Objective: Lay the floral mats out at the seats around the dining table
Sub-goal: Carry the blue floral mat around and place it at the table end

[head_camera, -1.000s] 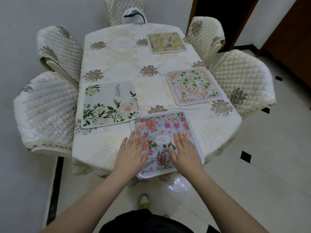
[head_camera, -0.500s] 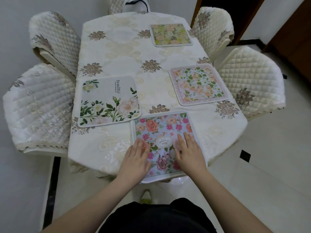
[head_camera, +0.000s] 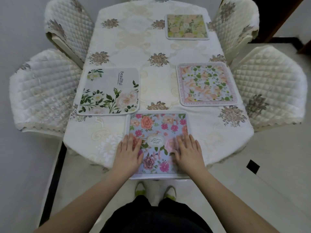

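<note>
A blue mat with pink and orange flowers (head_camera: 158, 126) lies at the near end of the dining table (head_camera: 134, 47), its near edge hanging a little over the table's edge. My left hand (head_camera: 128, 153) rests flat on its left part, and my right hand (head_camera: 189, 153) rests flat on its right part, fingers spread. A grey mat with white roses (head_camera: 108, 91) lies at the left seat. A pink mat with green leaves (head_camera: 206, 84) lies at the right seat. A yellow-green floral mat (head_camera: 186, 26) lies at the far right seat.
Quilted cream chairs stand around the table: two on the left (head_camera: 42, 91) (head_camera: 69, 26) and two on the right (head_camera: 269, 88) (head_camera: 235, 22). A cream embroidered cloth covers the table. My feet (head_camera: 155, 190) stand on the pale tiled floor below the near edge.
The camera has tilted down and moved closer over the table. Both hands have stayed flat on the blue mat, which now sits squarer to the near edge.
</note>
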The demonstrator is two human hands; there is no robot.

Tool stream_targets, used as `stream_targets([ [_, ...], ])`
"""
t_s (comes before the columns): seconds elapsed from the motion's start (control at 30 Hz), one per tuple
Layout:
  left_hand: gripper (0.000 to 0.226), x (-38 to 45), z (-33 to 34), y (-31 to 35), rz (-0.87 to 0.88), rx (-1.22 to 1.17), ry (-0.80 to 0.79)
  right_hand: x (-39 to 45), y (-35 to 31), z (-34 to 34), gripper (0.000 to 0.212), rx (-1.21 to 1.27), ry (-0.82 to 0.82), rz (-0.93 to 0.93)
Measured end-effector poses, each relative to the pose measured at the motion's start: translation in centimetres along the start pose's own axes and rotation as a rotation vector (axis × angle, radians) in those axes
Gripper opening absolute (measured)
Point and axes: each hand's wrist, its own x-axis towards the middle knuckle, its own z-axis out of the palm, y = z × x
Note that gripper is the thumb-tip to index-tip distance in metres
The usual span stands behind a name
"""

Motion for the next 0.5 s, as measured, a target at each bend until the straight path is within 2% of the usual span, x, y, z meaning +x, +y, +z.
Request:
stream_targets([
  [0.13,0.063,0.5,0.4,-0.1,-0.171,-0.043,-0.004,0.3,1.1,0.2,0.061,0.038,-0.059,0.041],
  [0.2,0.070,0.5,0.5,-0.1,-0.256,-0.052,-0.033,0.3,1.2,0.3,0.062,0.058,-0.083,0.067],
  [0.33,0.074,0.2,0.7,0.1,-0.264,-0.098,-0.124,0.1,1.4,0.4,0.065,0.096,-0.089,0.102],
  [0.5,0.073,-0.2,0.1,0.3,-0.260,-0.222,-0.130,0.4,1.5,0.2,0.068,0.175,-0.108,0.164],
])
